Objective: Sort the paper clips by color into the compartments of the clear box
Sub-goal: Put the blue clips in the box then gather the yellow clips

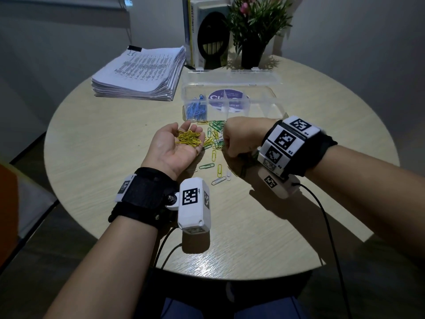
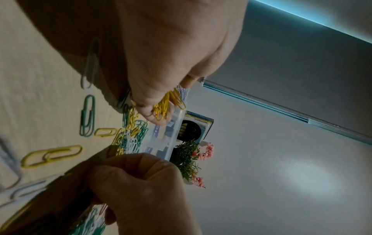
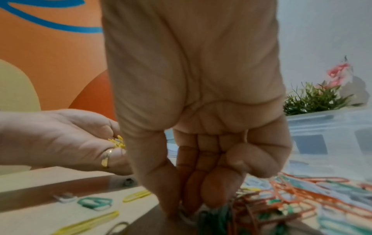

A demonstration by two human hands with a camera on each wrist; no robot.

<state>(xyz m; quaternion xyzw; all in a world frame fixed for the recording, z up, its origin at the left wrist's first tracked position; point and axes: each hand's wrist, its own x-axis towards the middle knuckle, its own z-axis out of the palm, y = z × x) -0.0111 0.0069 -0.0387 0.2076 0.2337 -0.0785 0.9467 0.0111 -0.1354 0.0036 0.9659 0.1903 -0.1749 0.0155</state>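
My left hand [image 1: 171, 150] lies palm up above the table and carries a heap of yellow clips [image 1: 188, 138] in its cupped palm; the left wrist view shows the yellow clips [image 2: 163, 108] at its fingers. My right hand [image 1: 232, 139] points down into the mixed pile of clips [image 1: 215, 134]. Its thumb and fingertips [image 3: 177, 211] pinch together on a clip there, whose colour I cannot make out. The clear box [image 1: 271, 97] stands open just behind the pile, with blue clips [image 1: 195, 110] in its left compartment. The other compartments look bare.
Loose green, yellow and white clips [image 1: 219, 170] lie between my wrists. Orange clips [image 3: 292, 194] are in the pile under my right hand. A paper stack [image 1: 142, 72] sits back left, with books [image 1: 202, 31] and a potted plant [image 1: 253, 49] behind the box. The table is round.
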